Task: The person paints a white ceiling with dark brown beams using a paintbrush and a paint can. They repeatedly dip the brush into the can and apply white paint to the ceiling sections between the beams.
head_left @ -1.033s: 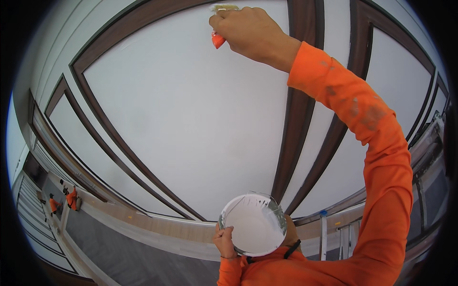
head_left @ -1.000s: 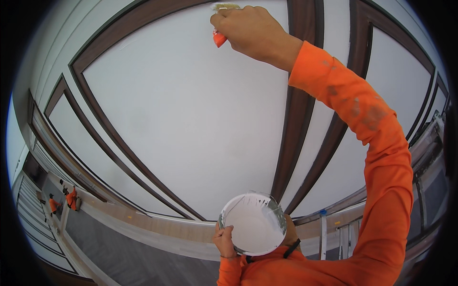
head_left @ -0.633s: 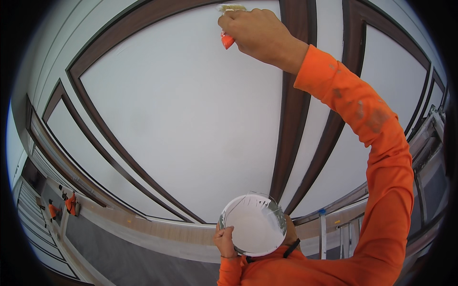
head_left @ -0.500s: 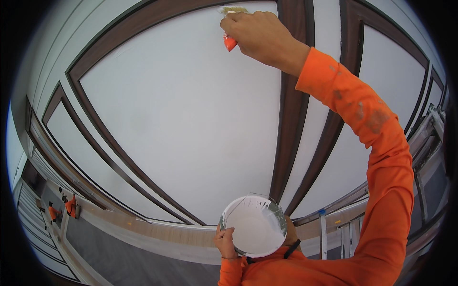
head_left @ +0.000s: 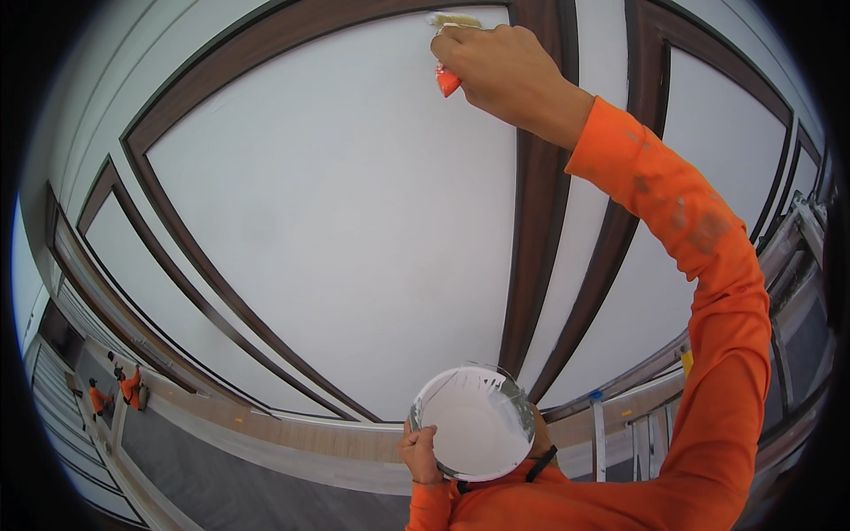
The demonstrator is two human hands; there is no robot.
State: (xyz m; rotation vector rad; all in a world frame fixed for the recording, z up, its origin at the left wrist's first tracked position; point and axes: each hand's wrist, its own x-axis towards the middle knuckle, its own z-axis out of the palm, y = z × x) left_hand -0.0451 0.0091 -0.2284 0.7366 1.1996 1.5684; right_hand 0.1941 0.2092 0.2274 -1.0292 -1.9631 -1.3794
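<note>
While the left hand [head_left: 423,451] is gripping the paint bucket [head_left: 475,423] rim low at center, the right hand [head_left: 506,73] is fisted around a brush [head_left: 448,49], bristles touching the white panel [head_left: 354,230] top edge.

Soft, even daylight is filling the scene, casting hardly any shadows or glare. Fisheye distortion is bending straight edges everywhere, and black vignetting is ringing the frame, heaviest toward nine o'clock.

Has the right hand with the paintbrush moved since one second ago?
Yes. The right hand with the paintbrush has slid right along the panel's top edge, closer to the dark vertical trim strip.
</note>
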